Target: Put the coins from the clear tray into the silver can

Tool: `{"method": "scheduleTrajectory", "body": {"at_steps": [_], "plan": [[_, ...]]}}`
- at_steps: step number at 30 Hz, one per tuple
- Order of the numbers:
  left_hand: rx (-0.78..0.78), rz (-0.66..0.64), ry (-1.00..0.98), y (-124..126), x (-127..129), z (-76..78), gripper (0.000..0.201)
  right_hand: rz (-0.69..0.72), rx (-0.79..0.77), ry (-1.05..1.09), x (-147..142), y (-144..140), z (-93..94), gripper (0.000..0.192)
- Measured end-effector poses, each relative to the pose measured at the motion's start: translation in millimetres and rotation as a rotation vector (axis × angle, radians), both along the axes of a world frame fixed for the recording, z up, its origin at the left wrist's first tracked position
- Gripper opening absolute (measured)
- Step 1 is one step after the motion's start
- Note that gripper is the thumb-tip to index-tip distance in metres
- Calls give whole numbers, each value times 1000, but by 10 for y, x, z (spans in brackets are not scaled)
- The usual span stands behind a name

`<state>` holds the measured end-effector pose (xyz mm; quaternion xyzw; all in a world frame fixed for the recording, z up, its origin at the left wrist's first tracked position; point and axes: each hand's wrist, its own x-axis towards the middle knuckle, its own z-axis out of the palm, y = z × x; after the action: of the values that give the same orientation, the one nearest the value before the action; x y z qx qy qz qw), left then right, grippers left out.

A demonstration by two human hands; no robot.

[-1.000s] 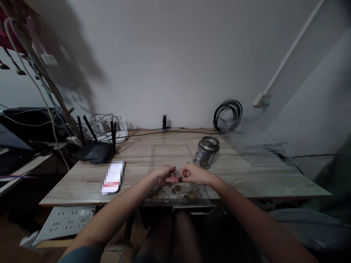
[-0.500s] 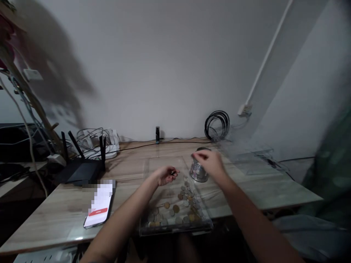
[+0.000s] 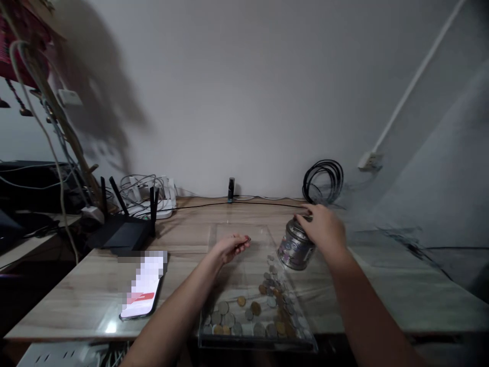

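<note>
My left hand (image 3: pixel 231 247) is closed above the clear tray, with a small dark coin (image 3: pixel 248 238) at the fingertips. Whether more coins lie inside the curled fingers is hidden. My right hand (image 3: pixel 324 224) reaches over the top of a round metal tin (image 3: pixel 296 250) with a patterned side, thumb and forefinger at its lid. The palm covers part of the lid, and no coin shows in these fingers. The tin stands beside the right edge of a shallow clear plastic tray (image 3: pixel 257 344). Silver and brass-coloured coins (image 3: pixel 255 308) lie scattered in it, mostly at its front and right.
A lit phone (image 3: pixel 143 288) lies left of my left forearm. Behind it stand a black router (image 3: pixel 128 234) and tangled white cables. A small dark bottle (image 3: pixel 231 190) and a black cable coil (image 3: pixel 323 181) are by the wall. Clear plastic sheeting (image 3: pixel 382 244) lies at right.
My right hand has gone from in front of the tin's upper part onto its lid. My left hand stays over the tray, fingers closed further. The whole view has shifted slightly.
</note>
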<state>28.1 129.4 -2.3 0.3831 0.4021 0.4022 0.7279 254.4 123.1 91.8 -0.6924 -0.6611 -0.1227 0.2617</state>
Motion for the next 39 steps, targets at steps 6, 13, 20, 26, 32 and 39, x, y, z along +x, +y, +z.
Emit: {"method": "scheduleTrajectory", "body": {"at_steps": [6, 13, 20, 26, 32, 39], "plan": [[111, 134, 94, -9, 51, -22, 14, 601, -386, 145, -866, -1, -487, 28], [-53, 75, -117, 3, 55, 0, 20, 532, -5, 309, -711, 32, -487, 24], [-215, 51, -230, 20, 42, -7, 33, -28, 169, 152, 340, 36, -223, 22], [-86, 141, -192, 49, 34, -55, 9, 68, 270, 222, 414, 135, -355, 23], [94, -16, -52, -8, 39, -72, 23, 599, 142, 308, -429, -27, -493, 22], [189, -125, -51, -134, 77, 12, 23, 732, -103, 312, -765, -71, -654, 17]]}}
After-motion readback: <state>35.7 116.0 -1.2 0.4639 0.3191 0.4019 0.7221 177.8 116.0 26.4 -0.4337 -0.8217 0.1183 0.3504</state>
